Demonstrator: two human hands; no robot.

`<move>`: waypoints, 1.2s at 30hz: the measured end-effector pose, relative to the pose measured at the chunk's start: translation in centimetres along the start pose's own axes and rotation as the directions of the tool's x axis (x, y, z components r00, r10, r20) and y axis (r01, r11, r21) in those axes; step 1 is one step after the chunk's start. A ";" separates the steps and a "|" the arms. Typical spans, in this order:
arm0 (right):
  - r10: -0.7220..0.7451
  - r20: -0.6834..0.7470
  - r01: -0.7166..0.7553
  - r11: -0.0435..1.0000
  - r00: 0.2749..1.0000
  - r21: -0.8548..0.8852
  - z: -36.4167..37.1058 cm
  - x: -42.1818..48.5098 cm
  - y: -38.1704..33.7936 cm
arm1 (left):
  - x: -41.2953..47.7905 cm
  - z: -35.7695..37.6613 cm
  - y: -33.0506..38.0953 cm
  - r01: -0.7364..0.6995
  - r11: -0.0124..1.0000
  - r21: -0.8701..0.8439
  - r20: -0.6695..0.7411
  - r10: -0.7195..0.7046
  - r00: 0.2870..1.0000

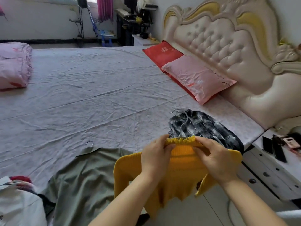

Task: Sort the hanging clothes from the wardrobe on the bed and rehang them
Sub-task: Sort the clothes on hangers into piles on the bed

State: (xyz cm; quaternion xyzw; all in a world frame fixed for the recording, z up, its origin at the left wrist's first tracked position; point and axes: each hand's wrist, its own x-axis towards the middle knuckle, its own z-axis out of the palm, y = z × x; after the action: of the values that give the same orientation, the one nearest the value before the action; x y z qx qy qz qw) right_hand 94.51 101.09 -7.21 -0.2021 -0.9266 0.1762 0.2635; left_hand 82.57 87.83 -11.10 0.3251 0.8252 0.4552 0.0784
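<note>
1. The left hand (155, 158) pinches the frilled neckline of the yellow sweater (179, 176) between thumb and curled fingers; the right hand (216, 158) is clamped on the same neckline from the other side.
2. The sweater hangs from these two grips at the near edge of the bed (97, 88), its body drooping towards the floor; the hook of a grey hanger (183, 123) rises from the neck opening.
3. The step looks like working the neckline over the hanger; ease one shoulder at a time; the knit will likely stretch if tugged, so spread it only as far as needed.
4. The plaid shirt (206, 126) lies just beyond and the green shirt (84, 175) to the left; keep the hook from snagging either; bare sheet between them seems the best landing place.
</note>
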 end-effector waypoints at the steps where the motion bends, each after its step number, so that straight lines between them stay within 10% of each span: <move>1: -0.006 0.005 0.006 1.000 1.000 0.008 0.6 0.9 0.4 | 0.9 0.2 -0.4 0.014 1.000 0.003 -0.001 -0.014 1.000; 22: -0.082 0.412 -0.038 0.961 0.908 0.275 22.8 22.0 15.8 | 21.6 8.8 -13.7 0.466 0.882 0.065 -0.127 -0.456 0.881; 30: -0.021 0.760 -0.012 0.999 0.649 0.038 34.3 25.4 19.3 | 20.1 10.7 -20.1 0.603 0.766 0.224 -0.139 -0.587 0.798; 36: -0.022 0.790 0.004 1.000 0.613 0.025 35.0 21.6 19.7 | 18.4 11.9 -21.0 0.622 0.732 0.278 -0.107 -0.620 0.777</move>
State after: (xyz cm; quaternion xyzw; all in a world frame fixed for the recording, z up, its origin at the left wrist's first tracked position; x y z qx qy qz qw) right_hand 63.68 120.36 -34.69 -0.0945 -0.9476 0.2550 -0.1674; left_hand 63.58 99.48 -31.73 0.0373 0.9452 0.2742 0.1731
